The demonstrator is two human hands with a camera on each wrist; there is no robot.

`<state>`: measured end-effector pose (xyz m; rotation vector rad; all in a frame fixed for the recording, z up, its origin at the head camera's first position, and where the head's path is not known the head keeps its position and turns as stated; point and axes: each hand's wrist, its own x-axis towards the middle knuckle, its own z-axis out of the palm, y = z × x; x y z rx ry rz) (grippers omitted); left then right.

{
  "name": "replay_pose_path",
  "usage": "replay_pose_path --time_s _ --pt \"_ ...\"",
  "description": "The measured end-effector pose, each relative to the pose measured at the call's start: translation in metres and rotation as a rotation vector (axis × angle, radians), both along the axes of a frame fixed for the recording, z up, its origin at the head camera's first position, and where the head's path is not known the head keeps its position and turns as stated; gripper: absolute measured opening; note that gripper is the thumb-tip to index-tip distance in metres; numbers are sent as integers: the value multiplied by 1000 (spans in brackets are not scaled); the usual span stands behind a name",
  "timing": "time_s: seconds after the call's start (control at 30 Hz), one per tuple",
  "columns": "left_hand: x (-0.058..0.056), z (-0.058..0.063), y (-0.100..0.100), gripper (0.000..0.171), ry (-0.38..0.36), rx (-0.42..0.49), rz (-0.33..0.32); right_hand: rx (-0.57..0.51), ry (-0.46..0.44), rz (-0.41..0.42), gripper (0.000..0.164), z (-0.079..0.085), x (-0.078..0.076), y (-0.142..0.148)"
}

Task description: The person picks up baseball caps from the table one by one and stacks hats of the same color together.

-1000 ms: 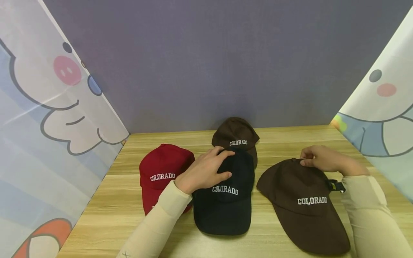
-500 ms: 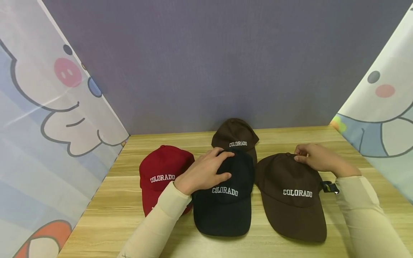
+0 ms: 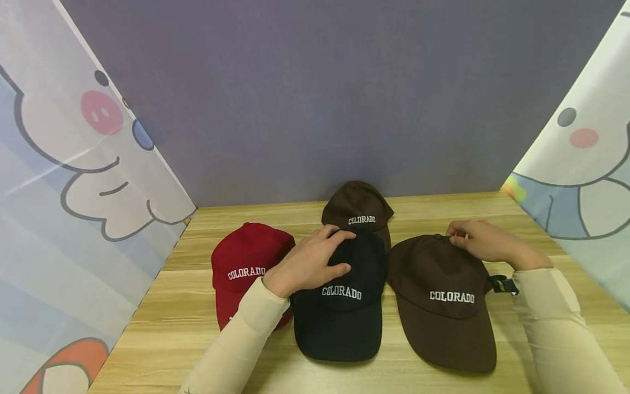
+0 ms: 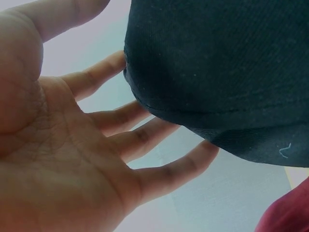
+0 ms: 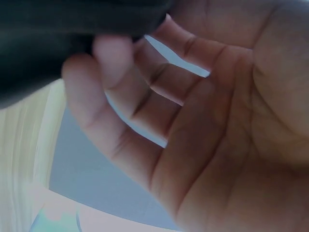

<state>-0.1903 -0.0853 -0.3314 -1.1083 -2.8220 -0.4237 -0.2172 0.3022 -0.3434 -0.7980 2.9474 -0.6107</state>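
In the head view a black cap (image 3: 339, 328) lettered COLORADO lies mid-table, its brim toward me. My left hand (image 3: 307, 262) rests at its crown; the left wrist view shows the fairly straight fingers (image 4: 166, 176) touching the cap's edge. To the right sits a dark brown cap (image 3: 438, 268) with the same lettering, brim toward me and strap sticking out at its right side. The thumb and fingers of my right hand (image 3: 484, 241) pinch it at the top of the crown. In the right wrist view the fingers (image 5: 125, 140) curl against the dark fabric.
A red cap (image 3: 246, 249) lies left of the black one, partly behind my left forearm. Another brown cap (image 3: 356, 202) stands behind the black cap, which overlaps it. A grey panel (image 3: 315, 98) closes off the back of the wooden table (image 3: 162, 312); printed cloth hangs at both sides.
The right hand has drawn the front brown cap leftward and turned its brim straighter toward me, close beside the black cap. In the last half second hardly anything moves. The left hand stays put.
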Motion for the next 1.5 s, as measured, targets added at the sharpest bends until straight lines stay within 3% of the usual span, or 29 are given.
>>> replay_pose_path --time_s 0.27,0.47,0.63,0.8,0.93,1.07,1.3,1.5 --pt "-2 5 -1 59 4 62 18 -46 -175 -64 19 7 7 12" --pt "-13 15 0 43 53 134 48 -57 -319 -78 13 8 13 24" --pt "-38 38 10 28 7 157 106 -77 -435 -82 16 9 15 35" --pt "-78 49 20 18 -92 187 194 -79 -514 -107 20 9 16 43" --pt "-107 39 20 11 -171 184 292 -92 -539 -97 18 9 14 43" --pt "-127 21 23 11 -191 162 374 -84 -529 -76 14 9 11 41" --pt "-145 1 38 46 -187 109 481 -76 -533 -124 13 9 13 44" --pt "-154 -7 38 44 -243 50 532 -88 -545 -125 13 7 16 46"
